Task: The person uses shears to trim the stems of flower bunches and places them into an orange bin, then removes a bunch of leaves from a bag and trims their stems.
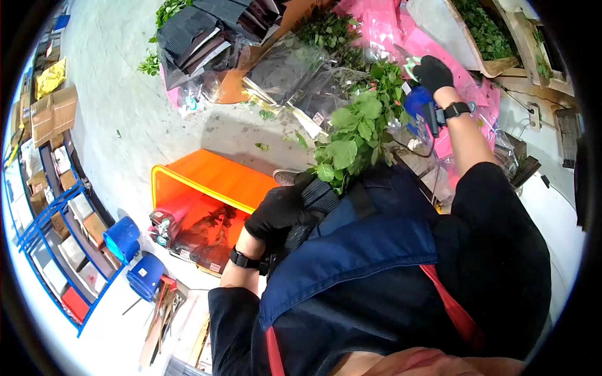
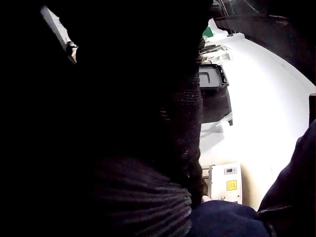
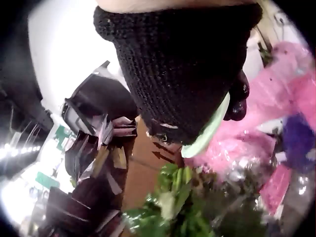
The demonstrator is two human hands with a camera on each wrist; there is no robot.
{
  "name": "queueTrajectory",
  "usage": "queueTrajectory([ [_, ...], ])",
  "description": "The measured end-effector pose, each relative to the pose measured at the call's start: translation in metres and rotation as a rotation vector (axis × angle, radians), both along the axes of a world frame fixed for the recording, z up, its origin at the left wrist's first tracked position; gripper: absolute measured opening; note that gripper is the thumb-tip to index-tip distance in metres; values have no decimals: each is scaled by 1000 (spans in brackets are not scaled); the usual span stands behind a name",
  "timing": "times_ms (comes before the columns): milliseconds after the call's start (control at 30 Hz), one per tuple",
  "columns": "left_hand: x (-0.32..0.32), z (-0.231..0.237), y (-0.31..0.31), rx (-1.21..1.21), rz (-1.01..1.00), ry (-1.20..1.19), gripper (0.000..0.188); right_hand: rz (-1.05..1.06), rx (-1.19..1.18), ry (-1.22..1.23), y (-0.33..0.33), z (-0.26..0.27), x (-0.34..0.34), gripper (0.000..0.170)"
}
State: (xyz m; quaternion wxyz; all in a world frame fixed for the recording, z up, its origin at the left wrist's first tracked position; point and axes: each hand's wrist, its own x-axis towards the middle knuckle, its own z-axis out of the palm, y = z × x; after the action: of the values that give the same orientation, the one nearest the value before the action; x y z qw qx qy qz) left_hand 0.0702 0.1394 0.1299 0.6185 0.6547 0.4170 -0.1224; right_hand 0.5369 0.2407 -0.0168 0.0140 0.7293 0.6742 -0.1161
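My black-gloved left hand (image 1: 279, 213) grips dark ribbed wrapping (image 1: 320, 197) near the waist. Just beyond it, a leafy green bunch (image 1: 354, 135) stretches toward the upper right. In the left wrist view the dark glove (image 2: 148, 113) fills most of the picture and hides its fingers. Out at the upper right, my gloved right hand (image 1: 434, 74) holds a pale green curved object (image 1: 411, 67) above the far end of the foliage. The right wrist view shows the glove (image 3: 182, 74) with the pale green piece (image 3: 210, 132) against it, over wet leaves (image 3: 173, 202); its exact shape is unclear.
An orange bin (image 1: 213, 178) with wrapped bundles lies left of the body. Beyond are clear plastic sleeves (image 1: 282, 69), pink sheeting (image 1: 433, 47), dark ribbed sheets (image 1: 194, 31) and a blue round object (image 1: 417, 103). Blue buckets (image 1: 145, 276) and shelving stand far left.
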Motion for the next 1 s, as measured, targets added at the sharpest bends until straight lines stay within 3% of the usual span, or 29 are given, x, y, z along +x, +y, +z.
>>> queueTrajectory([
  [33,-2,-3,-1,-48,68,-1,91,138,17,-19,0,16,6,41],
  [100,-16,-22,-13,-154,210,2,89,71,-123,347,-9,-31,48,26],
  [133,-29,-44,-22,-196,305,-92,87,-7,-283,613,-18,-19,45,19],
  [167,-45,-74,-31,-233,402,-185,85,-65,-585,809,-22,-5,29,32],
  [200,-56,-90,-33,-264,499,-277,82,-115,-704,1013,-33,-16,14,30],
  [233,-51,-67,-14,-443,522,-213,72,-187,-762,1315,-50,-40,-1,29],
  [300,-69,-97,-20,-465,583,-124,67,-459,-912,2015,-76,-102,-33,32],
  [367,-76,-120,-20,-482,603,-55,60,-60,-506,1328,-79,-98,-90,26],
  [433,-67,-150,-8,-488,579,-13,51,-285,-574,1409,-82,-124,-122,28],
  [567,-48,-237,-3,-458,666,87,46,-866,-704,1531,-68,-166,-159,52],
  [633,-48,-294,-19,-485,745,72,48,-920,-835,1324,-48,-186,-169,69],
  [667,-49,-319,-30,-499,787,66,50,-978,-971,1376,-47,-211,-166,68],
  [700,-45,-322,-30,-485,758,129,48,-994,-918,1422,-42,-218,-177,66],
  [767,-68,-378,-68,-300,659,-15,47,-1089,-898,1549,-36,-236,-201,63],
  [867,-65,-376,-68,-319,655,114,47,-1155,-878,1703,-31,-283,-214,54],
  [933,-51,-343,-37,-423,663,212,48,-1108,-744,1705,-23,-299,-226,43],
  [1000,-43,-320,-17,-527,634,202,49,-1127,-710,1803,-12,-313,-228,44],
])
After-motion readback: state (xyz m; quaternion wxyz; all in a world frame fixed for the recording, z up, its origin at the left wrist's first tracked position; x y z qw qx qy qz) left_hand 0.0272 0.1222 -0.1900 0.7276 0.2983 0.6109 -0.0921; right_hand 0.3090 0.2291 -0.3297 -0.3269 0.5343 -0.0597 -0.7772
